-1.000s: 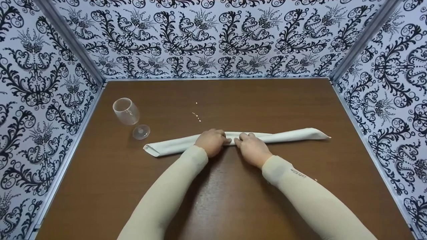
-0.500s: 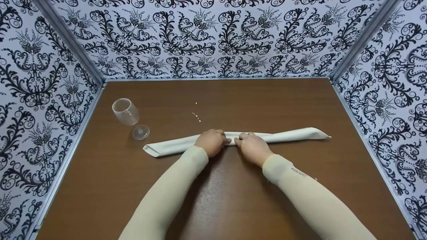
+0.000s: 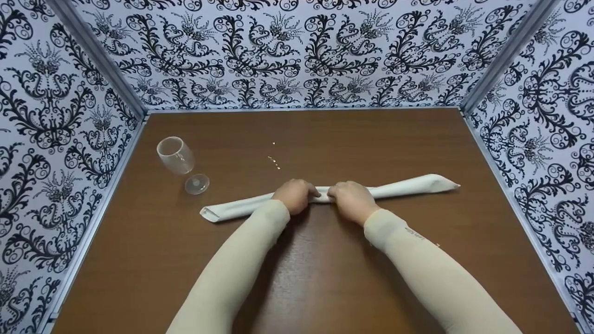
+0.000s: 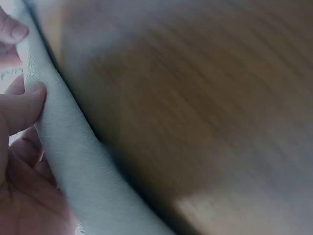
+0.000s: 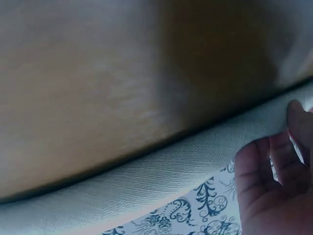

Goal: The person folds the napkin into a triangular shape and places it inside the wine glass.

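Observation:
A white cloth napkin (image 3: 413, 186), rolled into a long tube, lies crosswise on the brown table in the head view. My left hand (image 3: 295, 195) grips it just left of its middle. Close beside, my right hand (image 3: 353, 200) holds it on the other side, leaving a short bare stretch of roll between the two. In the left wrist view the thumb (image 4: 25, 105) presses the near face of the cloth roll (image 4: 83, 156), with curled fingers behind it. Likewise, the right thumb (image 5: 296, 115) pinches the roll (image 5: 146, 178) in the right wrist view.
A clear stemmed glass (image 3: 178, 157) stands at the left of the brown table (image 3: 348, 144). Small pale crumbs (image 3: 274, 161) are scattered beyond the roll. Patterned walls (image 3: 301, 55) with grey metal edging enclose the back and both sides.
The roll has turned slightly under my hands: its left end sits a little nearer to me, its right end a little farther. The strip between my hands looks narrower. The glass has not moved.

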### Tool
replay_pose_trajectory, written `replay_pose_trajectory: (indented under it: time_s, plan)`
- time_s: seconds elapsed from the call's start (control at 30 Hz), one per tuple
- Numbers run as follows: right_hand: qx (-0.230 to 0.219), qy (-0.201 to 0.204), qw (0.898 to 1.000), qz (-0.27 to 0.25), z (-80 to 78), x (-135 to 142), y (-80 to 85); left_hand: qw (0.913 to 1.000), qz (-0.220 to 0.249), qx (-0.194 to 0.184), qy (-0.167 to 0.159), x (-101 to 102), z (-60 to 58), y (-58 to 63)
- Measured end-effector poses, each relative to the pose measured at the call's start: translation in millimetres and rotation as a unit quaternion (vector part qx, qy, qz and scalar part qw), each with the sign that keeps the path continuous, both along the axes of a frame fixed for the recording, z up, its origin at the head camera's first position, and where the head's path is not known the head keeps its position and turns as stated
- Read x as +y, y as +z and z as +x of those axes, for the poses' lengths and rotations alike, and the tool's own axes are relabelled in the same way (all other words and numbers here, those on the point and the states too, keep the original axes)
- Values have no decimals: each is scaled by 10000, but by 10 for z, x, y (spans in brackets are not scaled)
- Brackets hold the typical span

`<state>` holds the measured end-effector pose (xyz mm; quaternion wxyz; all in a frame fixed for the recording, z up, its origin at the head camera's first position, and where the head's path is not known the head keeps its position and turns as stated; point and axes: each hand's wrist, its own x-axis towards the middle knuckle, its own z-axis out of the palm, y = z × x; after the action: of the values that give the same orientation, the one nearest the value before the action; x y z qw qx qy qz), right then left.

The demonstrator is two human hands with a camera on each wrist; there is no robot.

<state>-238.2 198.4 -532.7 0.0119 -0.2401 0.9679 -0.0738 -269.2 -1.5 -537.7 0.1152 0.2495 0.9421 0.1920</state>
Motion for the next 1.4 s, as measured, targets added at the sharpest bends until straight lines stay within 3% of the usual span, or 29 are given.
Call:
replay_pose_trajectory:
  time_s: [0.17,0.27,0.37,0.5,0.6,0.7,0.77,0.97,1.2,1.4]
  plan:
    - [-409,-224,9989,9,-89,-19,29,9984,368,-335,274,-12,-24,2]
    - [-503,-202,9985,95,-116,-34,26,9993,217,-65,287,-14,-5,-8]
    - [-552,-176,9982,119,-111,-37,25,9982,-48,600,-50,-10,20,-43]
    - [-633,-194,9978,90,-93,-15,32,9864,-192,1438,-767,-20,52,-106]
    - [-707,-280,9971,26,-86,6,38,9816,-274,1556,-1075,-43,67,-130]
    - [-556,-437,9974,-114,-73,28,35,9824,-339,1420,-1166,-49,69,-120]
    - [-334,-375,9987,-100,-53,42,27,9840,-362,1311,-1152,-43,68,-109]
    - [309,302,9980,460,-5,66,-12,9865,-478,1254,-934,-13,59,-111]
    - [147,160,9996,182,-25,52,-53,9860,-551,1421,-677,36,85,-125]
    - [111,168,9995,225,-33,29,-48,9915,-630,1114,-218,94,97,-92]
